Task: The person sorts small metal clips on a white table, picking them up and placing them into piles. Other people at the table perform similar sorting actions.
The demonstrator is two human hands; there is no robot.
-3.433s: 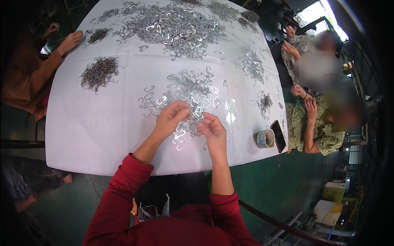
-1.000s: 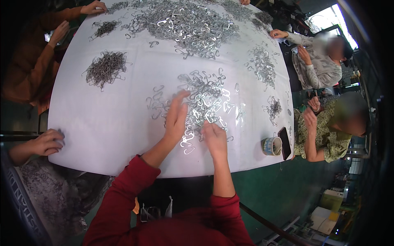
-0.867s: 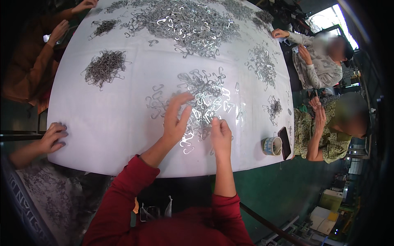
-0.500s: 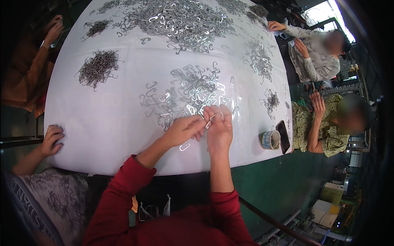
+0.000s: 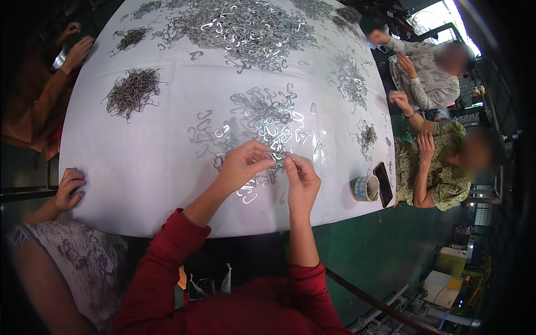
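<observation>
My left hand [image 5: 244, 167] and my right hand [image 5: 303, 181] meet over a loose heap of shiny metal hooks [image 5: 271, 120], shaped like small carabiner bodies. Thumb and fingers of each hand are pinched together. Between the fingertips is a small metal hook [image 5: 277, 155], partly covered and hard to tell from the hooks behind it. A few loose hooks [image 5: 249, 197] lie just below my left hand, on the white tabletop [image 5: 139, 184].
A large mound of hooks [image 5: 245, 30] covers the far table. Thin wire pieces [image 5: 134, 92] are piled at left. At right stand a printed cup [image 5: 362, 190] and a dark phone [image 5: 383, 184]. Co-workers sit on both sides; one's hand [image 5: 71, 188] rests at the left edge.
My right hand has turned from palm up with a few hooks to a fingertip pinch. More hooks now lie below my left hand. Co-workers' hands at left and right have shifted.
</observation>
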